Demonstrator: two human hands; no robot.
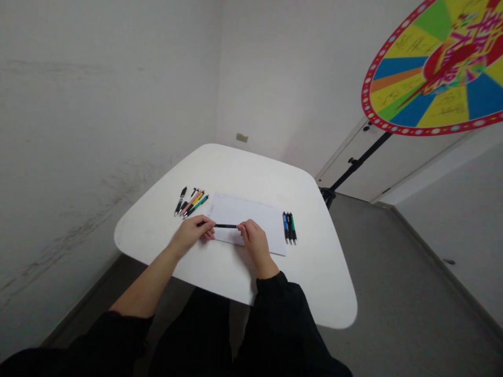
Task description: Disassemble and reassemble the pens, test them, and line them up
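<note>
A slim dark pen (226, 226) is held level between my two hands, above the near part of a white sheet of paper (251, 207). My left hand (195, 229) pinches its left end, and my right hand (252, 236) pinches the right end; the fingers cover both tips. Left of the paper lies a loose pile of several pens (194, 203), black, pink, yellow and green among them. To the right, 3 pens lie side by side: a blue one (285, 228), a black one (290, 230) and a green one (293, 229).
Everything rests on a white table (251, 165) with rounded corners. Walls stand at the left and behind it. A colourful prize wheel (416, 99) on a black stand (361, 159) rises at the right, beyond the table edge.
</note>
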